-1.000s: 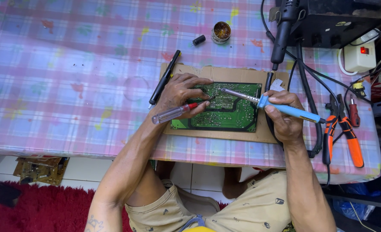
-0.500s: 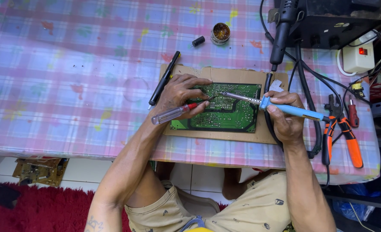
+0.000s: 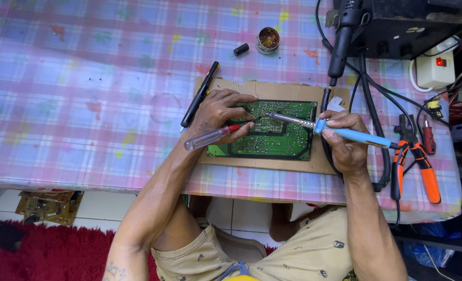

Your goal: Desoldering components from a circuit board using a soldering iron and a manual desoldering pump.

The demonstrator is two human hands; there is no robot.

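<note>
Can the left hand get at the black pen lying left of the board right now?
Probably not freely: the left hand already holds a screwdriver, though the pen lies uncovered just beside it on the table.

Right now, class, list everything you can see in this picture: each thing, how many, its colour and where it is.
green circuit board: 1, green, on the cardboard
brown cardboard sheet: 1, brown, table middle
blue-handled soldering iron: 1, blue, right hand, tip on board
clear-handled screwdriver: 1, clear and red, left hand
black pen-shaped tool: 1, black, left of cardboard
small round tin: 1, brownish, top centre
orange-handled pliers: 1, orange, right edge
white power socket: 1, white, top right
checked tablecloth: 1, pink and blue, over table
left hand: on board
right hand: grips iron
</note>
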